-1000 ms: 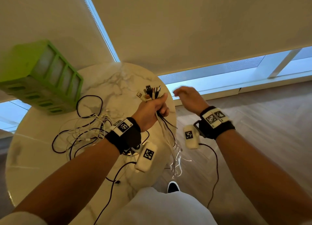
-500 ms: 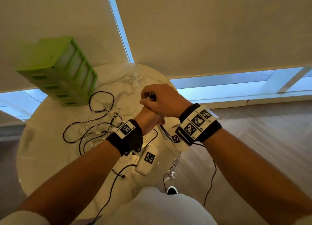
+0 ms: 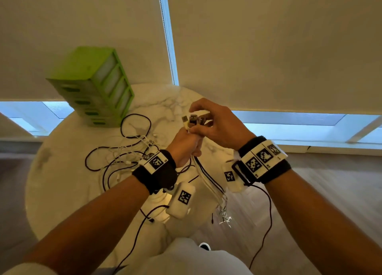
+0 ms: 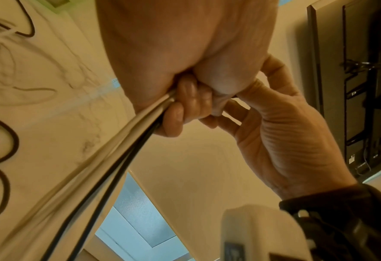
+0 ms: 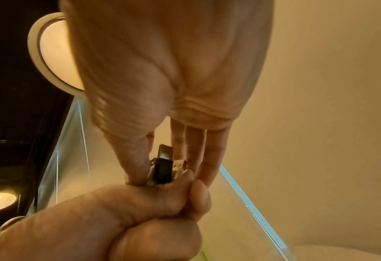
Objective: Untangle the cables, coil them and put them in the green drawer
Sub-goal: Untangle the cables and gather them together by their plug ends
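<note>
1. Head view takes in the round marble table (image 3: pixel 62 192), with the green drawer unit (image 3: pixel 93 86) standing at its far left edge, all its drawers pushed in.
2. Only this view shows the loose tangle of black and white cables (image 3: pixel 124 157) spread on the table between the drawer unit and the left forearm.
3. Above the table's right edge, the left hand (image 3: pixel 184 144) is fisted around a bundle of cables (image 3: pixel 208 181), whose free ends dangle past the table edge toward the floor.
4. The right hand (image 3: pixel 219 128) sits on top of that fist, touching it, its fingers bent down around the plugs (image 3: pixel 193 120) sticking up from it.
5. Left wrist view alone shows the underside: the curled fingers (image 4: pixel 173 114) clamped on white and black strands running out of the fist.
6. Right wrist view alone shows the pinch up close: thumb (image 5: pixel 135 159) on one side, fingers on the other, with a dark USB plug (image 5: pixel 163 164) between them; whether they squeeze that plug or its pale neighbours, I cannot tell.
</note>
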A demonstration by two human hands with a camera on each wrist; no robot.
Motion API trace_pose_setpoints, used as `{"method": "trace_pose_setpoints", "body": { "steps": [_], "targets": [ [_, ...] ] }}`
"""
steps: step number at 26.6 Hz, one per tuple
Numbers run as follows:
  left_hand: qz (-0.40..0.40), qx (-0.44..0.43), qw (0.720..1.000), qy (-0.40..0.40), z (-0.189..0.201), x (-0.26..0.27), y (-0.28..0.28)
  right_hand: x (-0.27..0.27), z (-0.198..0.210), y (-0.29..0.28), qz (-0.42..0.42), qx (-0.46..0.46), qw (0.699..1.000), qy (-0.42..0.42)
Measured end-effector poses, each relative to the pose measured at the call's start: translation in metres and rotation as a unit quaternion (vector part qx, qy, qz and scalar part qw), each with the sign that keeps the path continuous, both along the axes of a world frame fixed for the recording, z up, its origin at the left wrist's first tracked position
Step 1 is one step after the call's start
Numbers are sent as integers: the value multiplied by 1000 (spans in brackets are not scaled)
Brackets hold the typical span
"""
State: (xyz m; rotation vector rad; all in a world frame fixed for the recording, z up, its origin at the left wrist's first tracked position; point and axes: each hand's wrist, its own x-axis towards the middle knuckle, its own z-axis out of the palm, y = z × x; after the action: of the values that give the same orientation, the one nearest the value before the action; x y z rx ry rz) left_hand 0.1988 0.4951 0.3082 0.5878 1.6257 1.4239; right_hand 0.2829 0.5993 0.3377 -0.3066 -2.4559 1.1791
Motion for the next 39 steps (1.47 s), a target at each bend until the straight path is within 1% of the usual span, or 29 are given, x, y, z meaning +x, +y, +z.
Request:
{"method": "trace_pose_setpoints", "body": {
  "steps": [2, 4, 7, 11, 13, 15, 17, 19, 21, 22, 24, 26, 28, 30, 32, 33, 34, 35, 36, 37, 38, 39],
  "targets": [
    [0, 1, 1000, 8, 3, -1, 2, -3, 1, -3, 3, 25, 1000, 19],
    [-1, -1, 1000, 13, 5, -4, 2, -6, 0, -2, -2, 32, 999, 14],
    [1, 0, 1000, 16, 6, -7, 2, -9, 4, -4, -6, 35, 999, -16],
    [-4, 11, 1000, 10, 8, -8, -2, -11, 15, -5, 19, 20, 997, -73],
    [-5, 16, 1000, 8, 8, -10, -6, -13, 20, -4, 37, -4, 996, -79],
    [-21, 18, 1000, 6, 9, -11, -9, -14, 22, -7, 47, -27, 996, -67],
    [-50, 13, 999, 5, 10, -11, -14, -18, 22, -15, 50, -29, 998, -37],
    [-86, 14, 996, 10, 11, -11, -16, -29, 22, -25, 46, 6, 999, -13],
    [-102, 26, 994, 1, 12, -14, -22, -40, 22, -35, 38, 40, 998, -4],
    [-104, 30, 994, -5, 14, -18, -26, -45, 21, -40, 32, 36, 999, 6],
    [-108, 26, 994, -7, 13, -28, -36, -55, 20, -50, 26, 1, 999, 33],
    [-99, 26, 995, -8, 11, -39, -50, -67, 20, -63, 50, -36, 996, 58],
    [-66, 20, 998, -10, 8, -50, -64, -85, 18, -76, 78, -42, 995, 40],
    [-29, 14, 999, -30, 3, -60, -78, -103, 13, -90, 100, -37, 994, 15],
    [-8, 14, 999, -41, 2, -69, -91, -114, 13, -101, 116, -39, 992, 21],
    [-4, 17, 999, -45, 1, -76, -99, -121, 13, -106, 124, -71, 989, 38],
    [-2, 22, 998, -51, 1, -84, -108, -127, 13, -110, 125, -135, 982, 47],
    [8, 29, 997, -65, 1, -93, -116, -134, 11, -112, 118, -223, 967, 41],
    [29, 42, 995, -90, 2, -103, -126, -140, 8, -114, 122, -326, 937, 18],
    [57, 62, 989, -120, 2, -115, -136, -148, -3, -115, 138, -401, 905, -28],
    [88, 86, 981, -147, 3, -127, -146, -153, -18, -119, 165, -424, 887, -84],
    [115, 110, 973, -165, 3, -139, -157, -157, -33, -128, 199, -405, 880, -147]
  ]
}}
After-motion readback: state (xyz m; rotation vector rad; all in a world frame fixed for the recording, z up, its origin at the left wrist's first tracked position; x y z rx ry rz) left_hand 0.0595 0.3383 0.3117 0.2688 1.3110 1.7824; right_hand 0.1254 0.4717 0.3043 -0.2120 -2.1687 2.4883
